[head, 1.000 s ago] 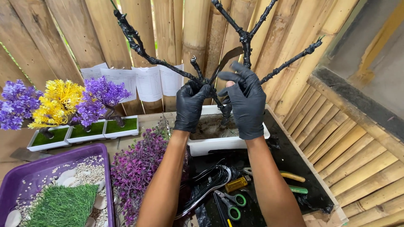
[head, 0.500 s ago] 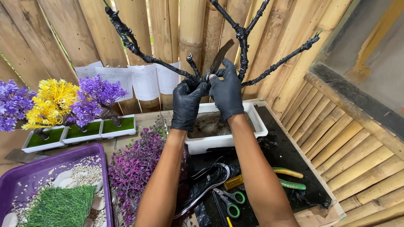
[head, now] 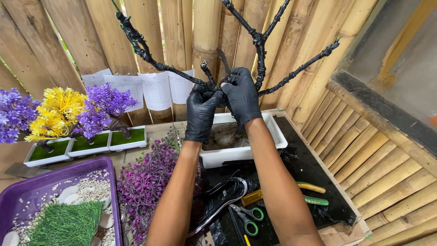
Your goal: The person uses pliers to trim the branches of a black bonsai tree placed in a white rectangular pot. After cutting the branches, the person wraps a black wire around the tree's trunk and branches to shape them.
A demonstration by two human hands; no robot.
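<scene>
Far left: three small finished trees, purple and yellow foliage [head: 59,111], each in a white tray with green turf, lined up against the bamboo fence [head: 109,36].
Lower left: purple tray [head: 54,177] on the worktop, holding white gravel, pale stones and a patch of fake grass [head: 66,224].
Left of centre: loose purple foliage sprigs [head: 145,182] heaped just beside the left forearm.
Fence, behind: printed paper sheets [head: 141,89] hanging in a row.
Left hand [head: 202,111]: black glove, clenched around the fork of the bare tree where the left-running limb meets the trunk.
Black-wrapped tree [head: 260,50]: upright, bare branches spreading left, up and right; its base stands in the white rectangular pot [head: 273,136], which is filled with grey soil or mortar.
Right hand [head: 241,93]: black glove, fingers pinched at the same fork, touching the left hand; cannot tell whether it grips tape, wire or the limb itself.
Below the pot: coil of black wire or strip [head: 227,193], green-handled scissors [head: 248,218], yellow and green handled tools [head: 312,193] on black sheeting.
Risk: both hands bear on the fork above a narrow pot; a hard pull could tip the pot or loosen the trunk in its fill.
Risk: stiff branch tips stand close to the face and could poke if the tree swings.
</scene>
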